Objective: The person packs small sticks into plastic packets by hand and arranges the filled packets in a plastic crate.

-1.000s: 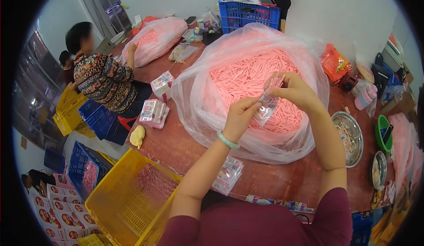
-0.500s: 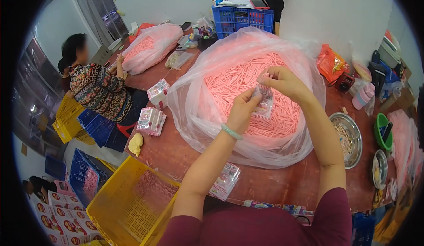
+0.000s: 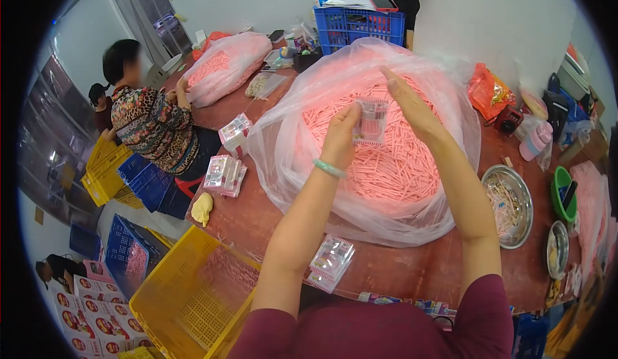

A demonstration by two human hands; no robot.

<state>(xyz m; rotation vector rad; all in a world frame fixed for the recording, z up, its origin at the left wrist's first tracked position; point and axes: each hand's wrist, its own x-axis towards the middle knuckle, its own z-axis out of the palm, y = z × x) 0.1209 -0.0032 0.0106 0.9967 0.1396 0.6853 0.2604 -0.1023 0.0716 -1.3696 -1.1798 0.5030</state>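
My left hand (image 3: 341,133), with a pale green bangle at the wrist, pinches a small clear printed packet (image 3: 370,122) by its left side. Pink sticks seem to show inside the packet. To its right my right hand (image 3: 412,104) is raised with fingers stretched out, apart from the packet and holding nothing. Beneath both hands lies a large open plastic bag (image 3: 277,159) full of pink sticks (image 3: 399,172). Flat packets (image 3: 331,259) lie near the table's front edge, and stacked packets (image 3: 224,174) stand at the left.
A yellow crate (image 3: 187,288) stands below the table's left edge. Steel bowls (image 3: 508,207) and a green basket (image 3: 564,193) are at the right. Behind the bag stands a blue crate (image 3: 357,27). Another person (image 3: 154,124) works at the left beside a second bag (image 3: 232,66).
My right hand has come off the packet and its fingers have straightened. My left hand has raised the packet slightly and turned it more upright. The view has shifted a little.
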